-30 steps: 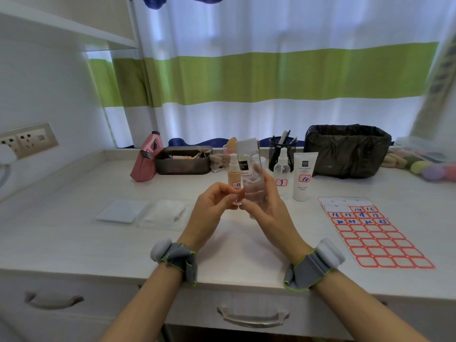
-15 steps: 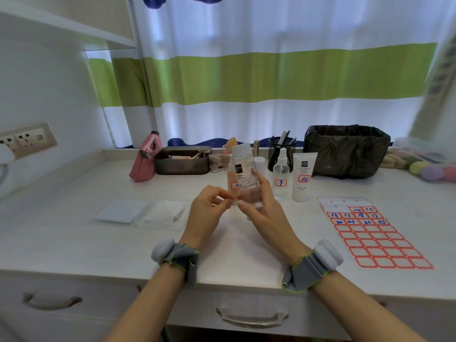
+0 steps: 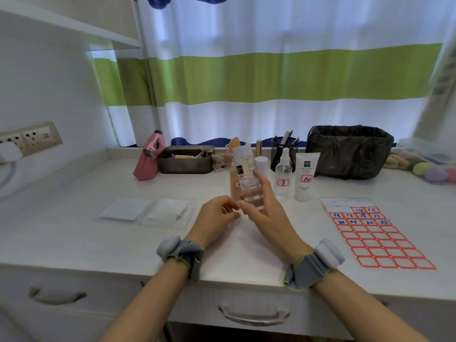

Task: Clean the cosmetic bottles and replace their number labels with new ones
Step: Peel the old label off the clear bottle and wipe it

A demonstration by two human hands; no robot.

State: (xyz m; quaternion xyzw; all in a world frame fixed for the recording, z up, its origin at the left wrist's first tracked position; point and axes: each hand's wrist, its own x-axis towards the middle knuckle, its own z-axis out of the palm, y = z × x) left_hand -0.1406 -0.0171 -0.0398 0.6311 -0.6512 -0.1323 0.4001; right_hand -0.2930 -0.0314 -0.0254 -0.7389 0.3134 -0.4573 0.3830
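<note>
my right hand (image 3: 267,213) gripped clear bottle (image 3: 248,180) upright | my left hand (image 3: 216,217) just left, fingers curled near its base, holding nothing visible

Clear bottle (image 3: 249,178), white cap, dark label, upright, slightly tilted, held above bench in right hand (image 3: 267,213). Behind it: beige bottle (image 3: 234,185) with red-edged label, spray bottle (image 3: 283,177) marked 9, white tube (image 3: 305,178) marked 10, all standing. Label sheet (image 3: 372,233) flat at right, top rows numbered in blue.
</note>
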